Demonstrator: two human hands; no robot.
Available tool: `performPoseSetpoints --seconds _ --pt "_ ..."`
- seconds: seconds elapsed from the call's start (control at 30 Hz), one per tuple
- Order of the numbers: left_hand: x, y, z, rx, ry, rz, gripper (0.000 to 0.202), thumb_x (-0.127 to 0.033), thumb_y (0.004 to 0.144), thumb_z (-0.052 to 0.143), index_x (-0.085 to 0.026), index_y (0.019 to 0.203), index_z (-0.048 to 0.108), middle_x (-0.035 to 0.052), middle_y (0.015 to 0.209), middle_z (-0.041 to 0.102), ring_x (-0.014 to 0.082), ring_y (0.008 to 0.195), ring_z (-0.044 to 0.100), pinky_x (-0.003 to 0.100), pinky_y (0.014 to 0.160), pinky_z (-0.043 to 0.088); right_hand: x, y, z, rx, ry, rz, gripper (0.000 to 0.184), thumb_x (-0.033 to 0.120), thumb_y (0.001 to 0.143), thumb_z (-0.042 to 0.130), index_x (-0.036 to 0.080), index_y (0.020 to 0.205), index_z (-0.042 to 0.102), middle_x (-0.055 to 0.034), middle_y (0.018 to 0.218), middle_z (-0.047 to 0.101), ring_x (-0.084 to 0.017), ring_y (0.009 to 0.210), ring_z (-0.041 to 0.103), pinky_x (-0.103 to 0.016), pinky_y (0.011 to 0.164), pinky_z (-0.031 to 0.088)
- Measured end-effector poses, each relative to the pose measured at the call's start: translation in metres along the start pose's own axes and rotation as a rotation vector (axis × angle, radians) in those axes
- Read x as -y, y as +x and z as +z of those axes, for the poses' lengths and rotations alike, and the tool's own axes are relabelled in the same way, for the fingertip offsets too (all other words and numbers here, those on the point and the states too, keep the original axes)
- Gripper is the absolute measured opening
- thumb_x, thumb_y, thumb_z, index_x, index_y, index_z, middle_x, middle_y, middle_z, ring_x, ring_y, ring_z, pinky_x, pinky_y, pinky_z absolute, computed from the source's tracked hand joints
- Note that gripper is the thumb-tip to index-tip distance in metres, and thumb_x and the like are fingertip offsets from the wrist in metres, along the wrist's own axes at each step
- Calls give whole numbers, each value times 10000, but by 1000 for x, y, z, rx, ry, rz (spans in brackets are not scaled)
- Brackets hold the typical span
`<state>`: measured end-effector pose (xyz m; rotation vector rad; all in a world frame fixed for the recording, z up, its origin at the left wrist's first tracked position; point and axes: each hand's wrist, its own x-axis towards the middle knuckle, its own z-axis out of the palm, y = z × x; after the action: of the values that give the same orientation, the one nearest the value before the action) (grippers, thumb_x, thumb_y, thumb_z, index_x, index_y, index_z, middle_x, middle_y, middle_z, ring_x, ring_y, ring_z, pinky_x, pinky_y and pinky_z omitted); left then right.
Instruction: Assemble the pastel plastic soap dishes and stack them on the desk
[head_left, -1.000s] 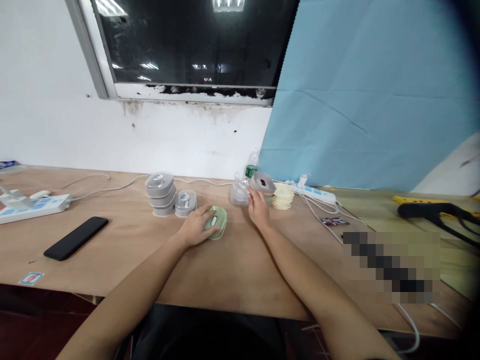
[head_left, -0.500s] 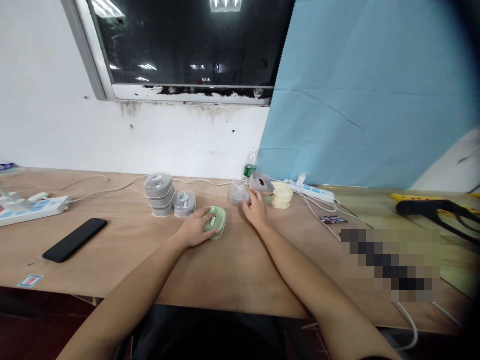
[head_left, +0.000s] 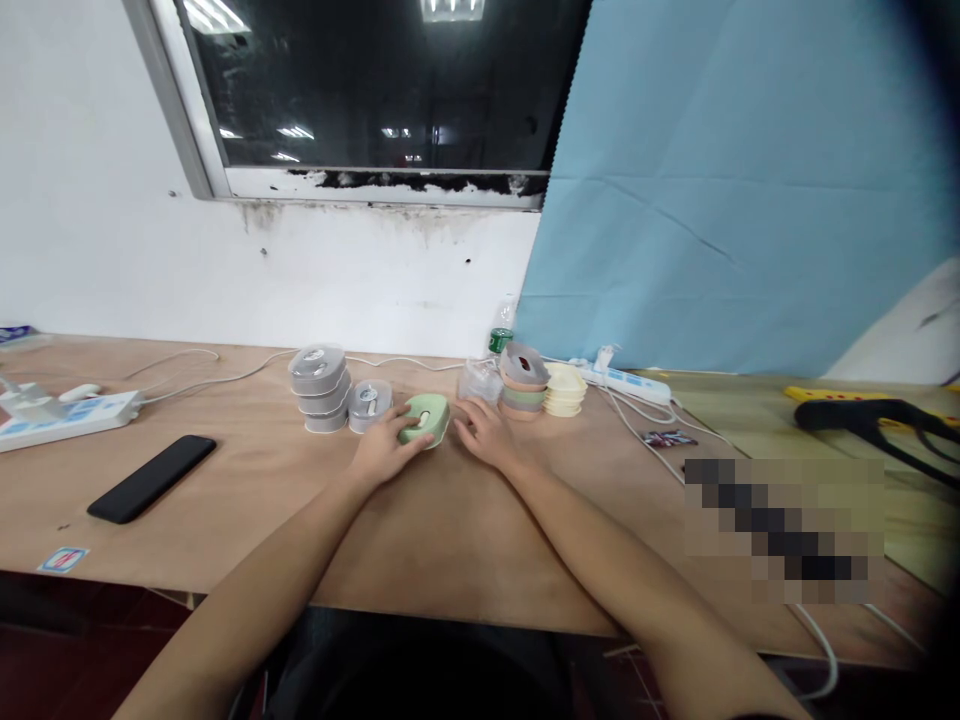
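My left hand (head_left: 385, 444) is closed around a small green rounded-square box (head_left: 430, 406) with a pale oval piece in its lid, thumb at the near side and fingers over the top. The box looks slightly tilted up at its far edge. To the right of it, my right hand (head_left: 486, 436) is open and holds nothing, its fingertips pointing at the box with a small gap. Just behind that hand stand clear plastic pieces (head_left: 480, 380). A single grey box with a clear lid (head_left: 370, 400) sits behind my left hand.
A stack of grey boxes (head_left: 319, 385) stands left. On the right are a stack of pink, green and grey pieces (head_left: 523, 375), cream-coloured trays (head_left: 565, 388) and a power strip (head_left: 630, 385) with cables. A black phone (head_left: 152, 479) lies at the left.
My right hand has drawn back from the clear plastic pieces, moving left and nearer to the green box. My left hand has shifted the green box slightly away from me and tilted it.
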<state>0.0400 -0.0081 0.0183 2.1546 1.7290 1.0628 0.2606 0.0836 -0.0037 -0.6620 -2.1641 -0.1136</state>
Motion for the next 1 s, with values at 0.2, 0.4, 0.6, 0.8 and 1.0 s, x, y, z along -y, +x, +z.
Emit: performPoseSetpoints --seconds 0.2,0.4,0.6,0.8,1.0 --pt "3 3 -2 -116 -176 56 467 -525 874 512 -177 1136 680 97 1298 588 251 1191 552 378 1059 392 11 -2 -1 49 32 -78 450 307 873 538 201 1305 472 -115 1224 593 -234 1046 598 -402 900 513" --pt "10 6 1 -48 -251 68 474 -525 878 498 -159 1108 694 96 1203 655 262 1133 591 373 1015 425 15 -2 4 27 30 -139 286 283 875 539 214 1152 566 -94 1121 643 -227 1043 600 -378 867 522" --pt "13 5 3 14 -280 102 460 -510 904 458 -158 1072 701 91 1153 680 251 1066 624 341 940 458 13 -2 2 33 -77 -62 146 244 897 501 230 962 632 -69 1004 655 -199 913 610 -333 790 504" --pt "11 3 0 -19 -344 172 476 -517 923 403 -162 1044 697 78 1060 705 231 970 645 315 852 477 4 1 0 -69 -15 103 200 276 910 497 209 1071 594 -85 1022 630 -209 902 591 -336 775 482" --pt "8 3 -3 -18 -339 193 541 -562 923 348 -165 1037 697 72 1045 701 233 961 631 320 856 470 -6 0 -5 -25 -46 99 186 314 929 480 209 1031 595 -82 1004 636 -200 876 592 -328 793 454"
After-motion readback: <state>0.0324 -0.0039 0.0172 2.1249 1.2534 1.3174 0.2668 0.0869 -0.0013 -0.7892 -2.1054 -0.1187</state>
